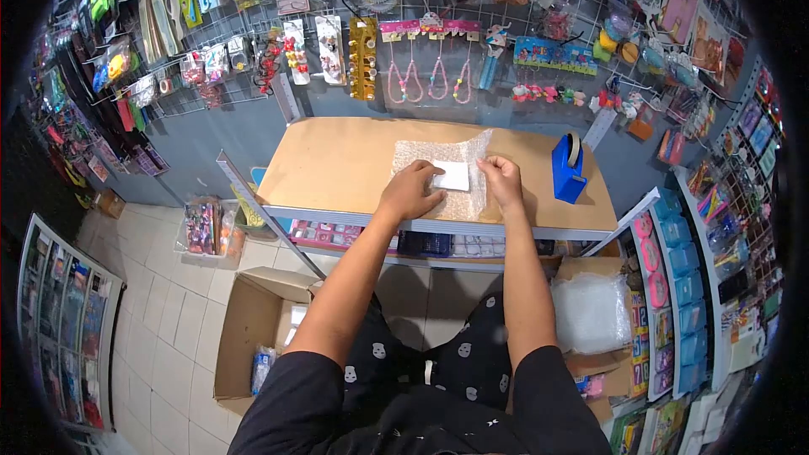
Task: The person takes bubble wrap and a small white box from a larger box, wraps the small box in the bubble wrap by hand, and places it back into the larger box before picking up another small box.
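A sheet of bubble wrap [413,152] lies on the wooden tabletop, with a small white box [452,175] resting on it. My left hand [411,190] is spread over the wrap, its fingertips touching the box's left side. At the box's right, my right hand [502,180] pinches the raised right edge of the bubble wrap between thumb and fingers. That edge stands up off the table and curls near the hand. What is inside the white box cannot be seen.
A blue tape dispenser [569,170] stands at the table's [329,152] right end. An open cardboard box [240,333] sits on the floor at left; more bubble wrap [590,312] fills a carton at right. Hanging goods cover the wall rack [438,25] behind.
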The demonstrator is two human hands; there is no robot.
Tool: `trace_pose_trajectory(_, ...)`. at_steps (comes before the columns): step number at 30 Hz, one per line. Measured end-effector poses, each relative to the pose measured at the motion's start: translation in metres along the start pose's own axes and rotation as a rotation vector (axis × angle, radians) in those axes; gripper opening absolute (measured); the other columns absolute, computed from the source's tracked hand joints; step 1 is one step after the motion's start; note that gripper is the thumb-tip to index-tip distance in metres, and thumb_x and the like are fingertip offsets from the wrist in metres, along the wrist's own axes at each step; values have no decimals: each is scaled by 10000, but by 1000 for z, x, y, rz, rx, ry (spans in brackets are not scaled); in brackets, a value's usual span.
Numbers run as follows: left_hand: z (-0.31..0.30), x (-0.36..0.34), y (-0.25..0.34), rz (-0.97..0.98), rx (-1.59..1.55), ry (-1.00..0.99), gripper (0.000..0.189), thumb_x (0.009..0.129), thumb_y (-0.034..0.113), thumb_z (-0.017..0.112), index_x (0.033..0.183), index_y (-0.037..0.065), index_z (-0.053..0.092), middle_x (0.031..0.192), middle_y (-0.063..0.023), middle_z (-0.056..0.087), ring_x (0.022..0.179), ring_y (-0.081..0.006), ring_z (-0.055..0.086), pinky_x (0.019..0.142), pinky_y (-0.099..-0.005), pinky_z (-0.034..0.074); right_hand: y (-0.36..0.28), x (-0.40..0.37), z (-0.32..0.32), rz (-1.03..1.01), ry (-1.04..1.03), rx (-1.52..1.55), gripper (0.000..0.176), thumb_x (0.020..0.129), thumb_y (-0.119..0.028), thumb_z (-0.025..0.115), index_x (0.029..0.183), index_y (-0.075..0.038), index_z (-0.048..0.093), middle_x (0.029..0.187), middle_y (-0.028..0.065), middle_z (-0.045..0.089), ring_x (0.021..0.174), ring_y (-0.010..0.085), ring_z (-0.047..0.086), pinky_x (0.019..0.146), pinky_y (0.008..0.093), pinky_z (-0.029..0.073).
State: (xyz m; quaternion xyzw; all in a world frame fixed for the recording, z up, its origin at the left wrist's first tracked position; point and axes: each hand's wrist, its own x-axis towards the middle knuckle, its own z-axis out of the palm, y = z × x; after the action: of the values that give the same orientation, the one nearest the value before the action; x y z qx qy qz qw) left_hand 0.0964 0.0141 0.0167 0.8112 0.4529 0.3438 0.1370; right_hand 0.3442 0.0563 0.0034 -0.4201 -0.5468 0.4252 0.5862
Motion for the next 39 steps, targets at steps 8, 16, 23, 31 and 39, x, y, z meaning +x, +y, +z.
trace_pose_trajectory(8, 1, 1, -5, 50, -6, -1, 466, 861, 313, 762, 1264, 91, 686, 1238, -168, 645, 1068, -356, 669, 943, -428, 546, 20, -2, 28, -171, -87, -67, 207, 929, -171, 779, 835, -15, 681, 1023, 58, 685, 803, 82, 612, 743, 250, 502)
trace_pose_trajectory(16, 0, 1, -2, 14, -25, 11, 470, 846, 343, 779, 1242, 100, 712, 1232, -151, 668, 1091, -350, 669, 949, -432, 543, 22, -9, 23, -122, -141, -19, 195, 941, -162, 768, 869, -3, 682, 1129, 77, 662, 877, 94, 628, 810, 257, 512)
trace_pose_trajectory(23, -7, 2, 4, -120, -134, -56, 501, 852, 295, 798, 1292, 79, 694, 1268, -178, 678, 1124, -338, 680, 982, -409, 533, 20, -8, 20, -99, -32, 58, 176, 980, -188, 737, 938, -25, 689, 870, -5, 695, 831, 64, 617, 769, 237, 491)
trace_pose_trajectory(31, -8, 1, 5, -217, -177, -71, 481, 870, 298, 803, 1262, 42, 694, 1188, -190, 721, 1092, -322, 700, 969, -390, 536, 17, -8, 19, -53, -107, 164, 205, 1017, -202, 695, 1014, 2, 702, 974, 42, 737, 885, 87, 653, 818, 257, 518)
trace_pose_trajectory(39, 1, 1, -5, -227, -226, -12, 451, 912, 250, 766, 1292, 30, 662, 1202, -187, 724, 1115, -305, 702, 984, -381, 532, 18, -14, 21, -107, -168, -7, 121, 941, -50, 694, 1043, 14, 701, 1138, 96, 726, 1065, 145, 672, 911, 285, 533)
